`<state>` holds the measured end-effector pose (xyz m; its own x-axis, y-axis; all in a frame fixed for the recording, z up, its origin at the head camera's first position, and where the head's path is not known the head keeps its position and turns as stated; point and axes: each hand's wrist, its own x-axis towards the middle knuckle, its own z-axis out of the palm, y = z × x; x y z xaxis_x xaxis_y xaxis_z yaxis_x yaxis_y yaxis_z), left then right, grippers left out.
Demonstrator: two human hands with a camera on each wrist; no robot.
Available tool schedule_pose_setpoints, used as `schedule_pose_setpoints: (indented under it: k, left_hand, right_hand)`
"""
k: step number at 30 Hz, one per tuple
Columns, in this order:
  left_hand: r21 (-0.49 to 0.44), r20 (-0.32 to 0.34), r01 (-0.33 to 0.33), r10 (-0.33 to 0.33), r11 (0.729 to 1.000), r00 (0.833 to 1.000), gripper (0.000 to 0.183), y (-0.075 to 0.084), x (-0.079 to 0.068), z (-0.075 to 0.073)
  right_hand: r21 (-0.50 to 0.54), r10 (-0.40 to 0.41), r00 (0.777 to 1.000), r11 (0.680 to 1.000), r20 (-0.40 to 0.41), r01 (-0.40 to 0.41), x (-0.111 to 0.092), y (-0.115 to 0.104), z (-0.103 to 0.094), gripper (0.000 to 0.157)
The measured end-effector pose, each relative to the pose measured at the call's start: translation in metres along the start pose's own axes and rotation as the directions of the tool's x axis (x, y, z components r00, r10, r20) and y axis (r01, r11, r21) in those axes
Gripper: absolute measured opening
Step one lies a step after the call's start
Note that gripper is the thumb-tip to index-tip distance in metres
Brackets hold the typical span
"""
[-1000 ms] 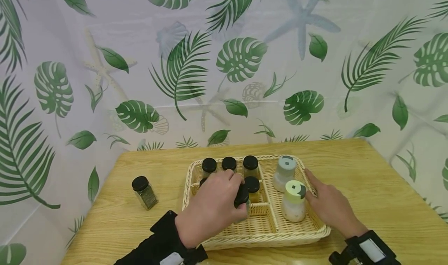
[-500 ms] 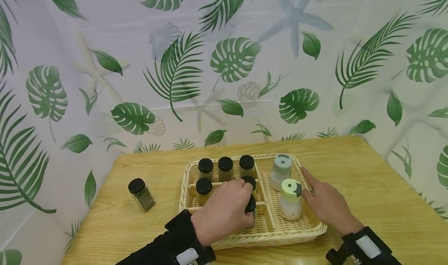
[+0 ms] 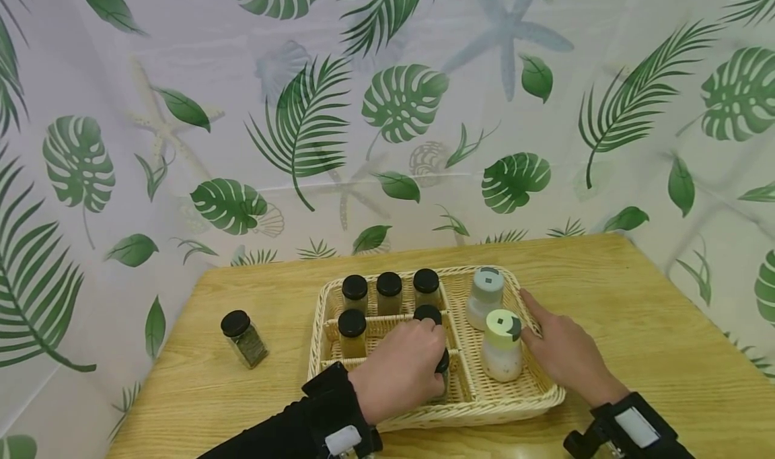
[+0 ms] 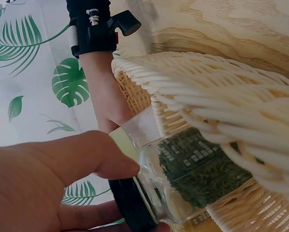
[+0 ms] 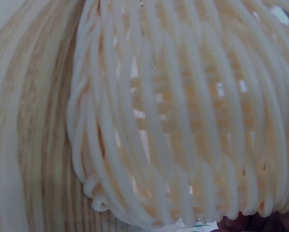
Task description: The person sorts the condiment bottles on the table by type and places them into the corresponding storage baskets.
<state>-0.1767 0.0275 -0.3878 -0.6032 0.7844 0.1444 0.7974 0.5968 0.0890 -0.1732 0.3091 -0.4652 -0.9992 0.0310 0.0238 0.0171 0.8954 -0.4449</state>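
My left hand [image 3: 399, 371] pinches the black lid of a glass spice jar [image 4: 197, 169] holding dried green herbs. This jar is at the front compartment of a divided wicker basket [image 3: 466, 415], with the woven wall close beside it in the left wrist view. Much of the jar is hidden behind my fingers in the head view. My right hand [image 3: 566, 355] grips the basket's right rim, its fingertips [image 5: 251, 222] showing at the lower edge of the right wrist view. Another black-lidded jar [image 3: 428, 314] stands just behind my left hand.
Several black-lidded jars, including one with yellowish contents [image 3: 352, 334], stand in the basket's rear compartments. A grey-topped shaker [image 3: 486, 297] and a yellow-topped shaker [image 3: 502, 348] occupy the right section. One herb jar [image 3: 245, 339] lies tilted in view on the wooden table [image 3: 200, 392], left of the basket.
My left hand has moved right and slightly toward me with the herb jar, lowering it into the front compartment. My right hand stays on the rim. The head view has shifted slightly.
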Motion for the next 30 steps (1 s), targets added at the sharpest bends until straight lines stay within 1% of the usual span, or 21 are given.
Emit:
schedule_pose_setpoints:
  k: [6,9,14,17,20,23,26,30]
  left_hand:
    - [-0.003,0.000,-0.002,0.002,1.000,1.000,0.024,-0.002,0.001,0.001]
    - [0.034,-0.017,-0.002,0.002,0.999,1.000,0.023,-0.001,0.001,0.001]
    - [0.088,-0.053,0.021,-0.017,0.996,0.998,0.021,0.000,-0.002,0.003]
    - [0.081,-0.068,0.035,-0.029,0.996,0.997,0.021,-0.001,-0.003,0.004]
    - [0.047,-0.096,0.044,-0.039,0.998,0.995,0.023,-0.003,-0.006,0.003]
    - [0.029,-0.152,0.044,-0.039,0.999,0.988,0.022,-0.007,-0.011,0.002]
    - [0.013,-0.197,0.060,-0.056,0.998,0.979,0.023,-0.010,-0.018,-0.001]
    - [-0.001,-0.220,0.098,-0.096,0.995,0.971,0.025,-0.016,-0.026,-0.008]
  right_hand:
    - [0.003,-0.001,1.000,1.000,-0.007,0.001,0.000,0.000,0.000,0.067]
    - [0.004,-0.001,1.000,1.000,-0.011,0.001,0.000,0.000,0.000,0.067]
    - [0.002,0.001,1.000,1.000,-0.010,-0.001,0.001,-0.001,0.001,0.067]
    - [0.002,0.007,1.000,1.000,-0.005,-0.007,0.001,-0.001,0.001,0.067]
    - [0.004,0.008,1.000,1.000,-0.005,-0.008,0.001,-0.001,0.001,0.067]
    - [0.007,0.006,1.000,1.000,-0.007,-0.006,0.001,-0.001,0.001,0.067]
    - [0.006,0.006,1.000,1.000,-0.009,-0.006,0.001,-0.001,0.001,0.067]
    - [0.006,0.004,1.000,1.000,-0.008,-0.004,0.001,0.000,0.001,0.067]
